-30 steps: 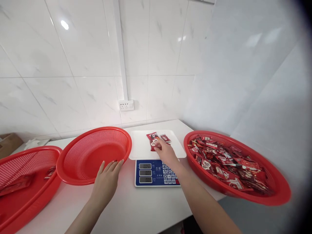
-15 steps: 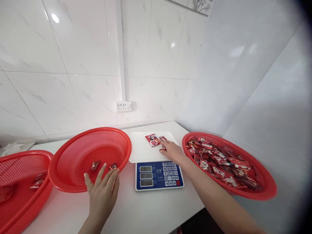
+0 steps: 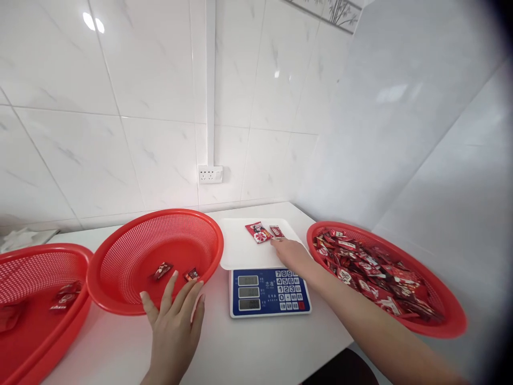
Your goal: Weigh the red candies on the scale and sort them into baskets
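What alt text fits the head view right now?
The right hand reaches onto the white tray of a digital scale, fingertips at the smaller of two red candy packets. The left hand rests open on the rim of the middle red basket; a heaped basket stands at right.

**One head-worn view, forward and down**

The white worktop (image 3: 248, 342) is seen from close above, facing the tiled corner at twelve o'clock. The scale (image 3: 269, 291) is framed centrally, red baskets at nine and three o'clock. No second view is supplied.
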`<move>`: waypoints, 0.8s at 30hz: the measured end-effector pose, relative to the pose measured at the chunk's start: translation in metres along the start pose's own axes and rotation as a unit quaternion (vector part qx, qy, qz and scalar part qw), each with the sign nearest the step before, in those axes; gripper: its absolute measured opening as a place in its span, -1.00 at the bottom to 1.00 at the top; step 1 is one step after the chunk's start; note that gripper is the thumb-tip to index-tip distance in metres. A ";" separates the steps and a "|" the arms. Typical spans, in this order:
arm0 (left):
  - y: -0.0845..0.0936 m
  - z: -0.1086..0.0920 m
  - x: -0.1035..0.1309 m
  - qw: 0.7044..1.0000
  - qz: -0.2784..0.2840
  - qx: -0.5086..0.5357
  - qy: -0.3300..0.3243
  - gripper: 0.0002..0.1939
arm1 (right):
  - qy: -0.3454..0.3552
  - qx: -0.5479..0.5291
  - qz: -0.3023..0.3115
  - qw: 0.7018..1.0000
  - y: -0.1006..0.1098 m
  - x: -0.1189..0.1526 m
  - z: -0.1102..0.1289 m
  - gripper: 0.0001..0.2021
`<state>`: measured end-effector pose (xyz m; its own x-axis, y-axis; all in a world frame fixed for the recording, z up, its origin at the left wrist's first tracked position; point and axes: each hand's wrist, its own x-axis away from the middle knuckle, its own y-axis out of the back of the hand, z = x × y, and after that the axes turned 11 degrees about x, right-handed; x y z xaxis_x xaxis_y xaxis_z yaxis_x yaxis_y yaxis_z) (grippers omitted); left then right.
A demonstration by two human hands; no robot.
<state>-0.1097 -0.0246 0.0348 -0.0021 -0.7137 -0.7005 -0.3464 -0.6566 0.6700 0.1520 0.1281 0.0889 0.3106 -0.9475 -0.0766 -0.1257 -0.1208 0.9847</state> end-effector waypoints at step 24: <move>-0.003 0.006 0.002 1.000 0.002 0.024 0.001 -0.74 | -0.020 -0.147 -0.029 0.988 -0.004 -0.048 0.034 -0.61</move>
<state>-0.1146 -0.0224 0.0302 -0.0017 -0.7171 -0.6969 -0.3901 -0.6412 0.6608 0.1056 0.1640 0.0828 0.2701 -0.9534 -0.1348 0.1725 -0.0898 0.9809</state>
